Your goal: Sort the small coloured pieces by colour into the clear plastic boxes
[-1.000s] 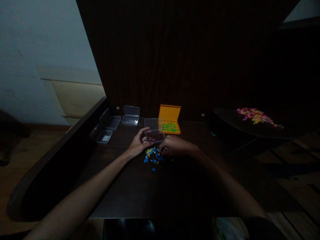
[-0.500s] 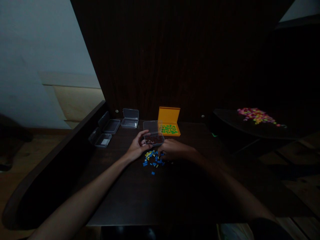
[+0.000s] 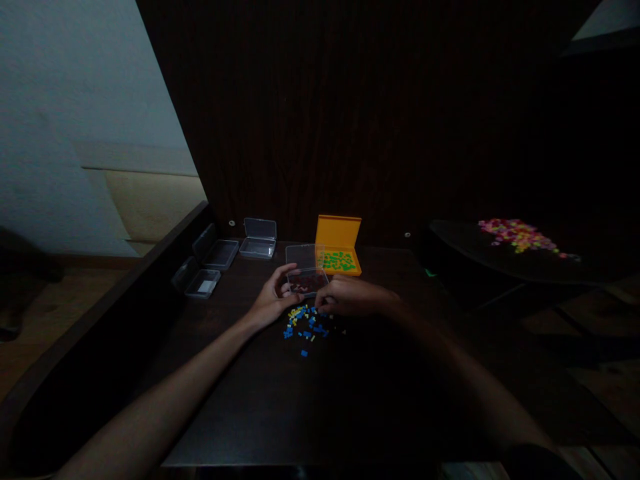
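Observation:
A small heap of blue and yellow pieces (image 3: 303, 323) lies on the dark table (image 3: 310, 393). Just behind it stands a clear open box (image 3: 306, 275) with some dark pieces in it. My left hand (image 3: 273, 300) rests at the box's left side, thumb and fingers curled against its edge. My right hand (image 3: 350, 297) is curled at the box's near right corner, fingertips pinched over the heap; what they hold is too small and dark to make out.
An orange open box (image 3: 339, 248) with green pieces stands behind the clear box. Three clear open boxes (image 3: 259, 239) sit at the back left by a raised dark rail (image 3: 125, 293). A pile of pink and yellow pieces (image 3: 520, 235) lies on a dark surface at right.
My right hand has lifted slightly from the heap toward the clear box's corner. The view has drifted a little; the left hand stays at the box.

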Available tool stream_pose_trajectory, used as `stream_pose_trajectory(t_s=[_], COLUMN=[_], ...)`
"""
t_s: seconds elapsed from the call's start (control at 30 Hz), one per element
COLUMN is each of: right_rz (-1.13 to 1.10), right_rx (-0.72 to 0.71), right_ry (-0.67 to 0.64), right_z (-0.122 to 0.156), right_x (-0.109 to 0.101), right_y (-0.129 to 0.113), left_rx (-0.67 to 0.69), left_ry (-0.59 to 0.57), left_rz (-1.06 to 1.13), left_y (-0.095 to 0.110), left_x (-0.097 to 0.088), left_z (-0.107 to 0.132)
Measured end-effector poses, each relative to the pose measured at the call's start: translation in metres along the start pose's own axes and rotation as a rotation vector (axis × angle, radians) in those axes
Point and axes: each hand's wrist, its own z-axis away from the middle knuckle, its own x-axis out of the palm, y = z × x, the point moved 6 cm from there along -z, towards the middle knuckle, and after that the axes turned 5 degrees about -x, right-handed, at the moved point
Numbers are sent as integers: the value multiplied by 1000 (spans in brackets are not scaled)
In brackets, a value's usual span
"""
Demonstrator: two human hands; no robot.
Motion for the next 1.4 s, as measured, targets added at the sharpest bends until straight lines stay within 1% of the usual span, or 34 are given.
stream_pose_trajectory(t_s=[0.07, 0.13, 0.2, 0.27, 0.37, 0.53, 0.67, 0.83, 0.97, 1.07, 1.2, 1.4], right_rz=[0, 51, 131, 236, 368, 446, 473, 488, 453, 412, 416, 446], right_rx=[35, 84, 126, 177, 260, 327, 355, 399, 375, 343, 367, 372], right_ry=[22, 93, 162, 184, 154, 82, 73, 78, 87, 112, 122, 94], right_z=[1, 1, -2, -5, -8, -11, -14, -17, -18, -17, -16, -19], right_x=[-11, -21, -27, -27, -20, -12, -12, -10, -10, -13, -15, -12], right_y=[6, 16, 27, 36, 43, 35, 29, 31, 32, 33, 35, 31], left_rx=[-2, 0, 8, 11, 5, -6, -10, -3, 9, 6, -9, -14], left_ry=[-3, -8, -13, -12, -5, -13, -17, -28, -39, -30, -19, -37], left_rz=[-1, -3, -1, 3, 1, 5, 3, 1, 4, 11, 8, 13], left_y=[0, -1, -1, -1, -1, -1, -1, 0, 0, 0, 1, 0], left_x=[0, 0, 0, 0, 1, 3, 3, 5, 6, 6, 5, 6], left_z=[0, 0, 0, 0, 1, 1, 2, 2, 3, 3, 4, 3])
